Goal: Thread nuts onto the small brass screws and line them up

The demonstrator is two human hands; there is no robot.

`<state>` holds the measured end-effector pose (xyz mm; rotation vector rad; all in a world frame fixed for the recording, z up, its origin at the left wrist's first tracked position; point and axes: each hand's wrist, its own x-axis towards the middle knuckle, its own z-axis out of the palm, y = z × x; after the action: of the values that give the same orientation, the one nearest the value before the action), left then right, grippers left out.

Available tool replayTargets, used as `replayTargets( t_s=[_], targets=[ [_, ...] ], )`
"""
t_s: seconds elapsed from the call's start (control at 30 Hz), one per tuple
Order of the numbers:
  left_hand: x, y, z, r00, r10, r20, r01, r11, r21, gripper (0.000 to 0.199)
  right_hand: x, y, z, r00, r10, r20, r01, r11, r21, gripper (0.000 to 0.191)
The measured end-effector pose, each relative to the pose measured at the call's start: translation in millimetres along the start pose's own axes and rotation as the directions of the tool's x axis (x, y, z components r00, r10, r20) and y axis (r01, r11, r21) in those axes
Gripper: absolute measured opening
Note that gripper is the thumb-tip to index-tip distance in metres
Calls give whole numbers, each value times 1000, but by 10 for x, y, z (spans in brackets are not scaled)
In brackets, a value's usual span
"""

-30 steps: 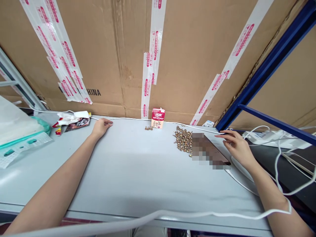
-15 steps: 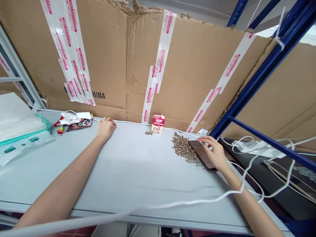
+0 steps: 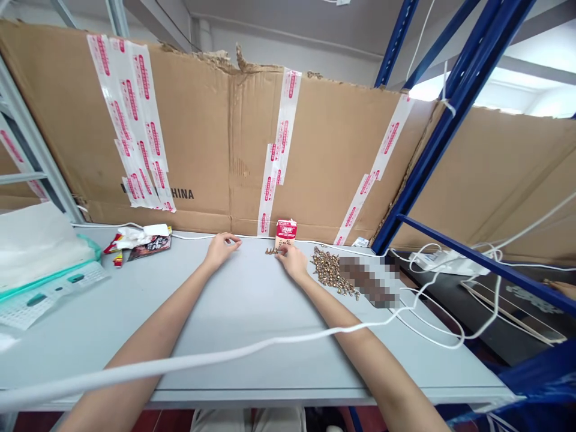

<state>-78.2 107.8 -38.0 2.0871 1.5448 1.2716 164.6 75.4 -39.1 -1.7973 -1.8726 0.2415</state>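
My right hand (image 3: pixel 293 263) is at the right end of a short row of small brass-coloured metal pieces, which look like screws (image 3: pixel 270 251). Its thumb and fingertips are pinched together there; whatever lies between them is too small to make out. Right behind those fingertips stands a red and cream carton (image 3: pixel 287 228), its lower part partly covered by the hand. My left hand (image 3: pixel 221 249) rests on the grey table left of the row, thumb and fingers apart, holding nothing. A loose heap of the same brass-coloured pieces (image 3: pixel 332 270) lies to the right of my right hand.
A pixelated dark flat patch (image 3: pixel 369 283) lies beside the heap. A white cable (image 3: pixel 252 347) crosses the view in front of my forearms. Crumpled wrappers (image 3: pixel 150 243) and a white bundle with teal edging (image 3: pixel 38 252) sit at left. Taped cardboard (image 3: pixel 202 138) stands behind the table.
My right hand has left the dark phone and moved left to the row by the carton. My left hand has shifted right, and its fingers are more spread. The camera view has tilted up.
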Motion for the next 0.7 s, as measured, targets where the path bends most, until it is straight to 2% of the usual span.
replayTargets(
  t_s=[0.13,0.3,0.43,0.5,0.6,0.7],
  targets=[
    [-26,124,123,998,-13,64,25,981,-192,32,-2,-39,49,999,34,-20,-34,999,-10,18],
    [-83,239,197,990,59,131,-24,967,-253,34,22,-84,56,998,56,-7,-55,998,20,19],
    [-92,280,238,985,67,160,-21,961,-277,33,-36,-95,80,999,-10,-52,17,989,147,12],
    [-101,327,263,984,68,166,-12,949,-315,34,-111,-91,97,998,-41,-40,52,943,330,11],
    [-137,451,300,979,72,192,8,923,-385,34,-229,-90,110,992,-76,98,-3,778,628,14],
    [-190,591,323,971,73,230,37,897,-440,33,-285,-99,98,974,-161,158,-3,692,722,17]
  ],
)
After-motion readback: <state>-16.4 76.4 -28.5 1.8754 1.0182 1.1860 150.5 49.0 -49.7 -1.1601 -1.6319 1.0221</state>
